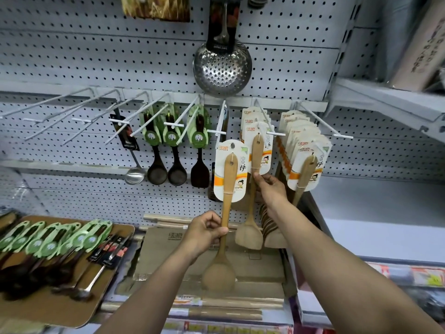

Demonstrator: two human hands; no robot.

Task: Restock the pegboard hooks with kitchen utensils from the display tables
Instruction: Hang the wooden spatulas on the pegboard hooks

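Observation:
My left hand [206,231] grips the handle of a bamboo spoon [225,208] with a white and orange card, held upright in front of the pegboard [72,56]. My right hand [268,186] pinches the handle of a bamboo spatula [252,196] whose card hangs at a white hook [265,119]. More carded bamboo utensils [305,155] fill the hook to the right. Dark wooden ladles [166,150] with green cards hang on hooks to the left. Several hooks [60,109] at far left are bare.
A tray [72,307] at lower left holds green-carded dark utensils and steel ladles. Cardboard boxes [173,247] and rolling pins lie below my hands. A steel skimmer [221,66] hangs above. A grey shelf [390,100] juts out at right.

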